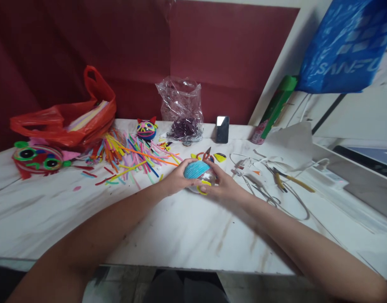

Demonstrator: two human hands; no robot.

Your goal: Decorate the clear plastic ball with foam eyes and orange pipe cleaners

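Observation:
Between my two hands, just above or on the table, is a round clear ball [196, 169] with a band of blue pipe cleaner wound over its upper left and a yellow patch at its lower front. My left hand [180, 176] wraps its left side, thumb across the front. On its right side my right hand [222, 182] is closed, thumb by the yellow patch. Behind the ball lie scissors [207, 154] with reddish handles, partly hidden, and a yellow and black piece [220, 157]. The undersides of the ball and some fingers are hidden.
Loose pipe cleaners [139, 153] spread left, before a red plastic bag [63, 122]. Two decorated faces, a large one [38, 159] and a small one [146, 129], stand there. A clear bag [183, 113] and phone [222, 129] are behind; pliers [280, 181] and cables [302, 210] lie right.

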